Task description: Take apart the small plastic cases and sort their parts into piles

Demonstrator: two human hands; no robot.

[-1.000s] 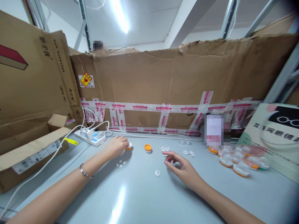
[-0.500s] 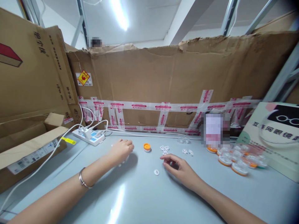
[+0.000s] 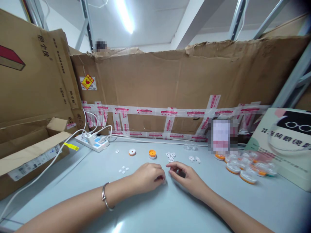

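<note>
By the orange cap point(image 3: 152, 153), the left hand point(image 3: 148, 177) curls down; its grip I cannot tell. The right hand point(image 3: 188, 177) lies loose, empty. A bump could scatter the white bits point(image 3: 123, 169).

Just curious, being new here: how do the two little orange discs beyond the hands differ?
The left disc lies flat, while the right disc stands taller. The left disc shows a white centre ringed in orange. The right disc has an orange top on a white base. Both are small, round and rest on the table.

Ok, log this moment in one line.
left hand: curled on table | right hand: open, beside it | orange cap: beyond, untouched
</note>
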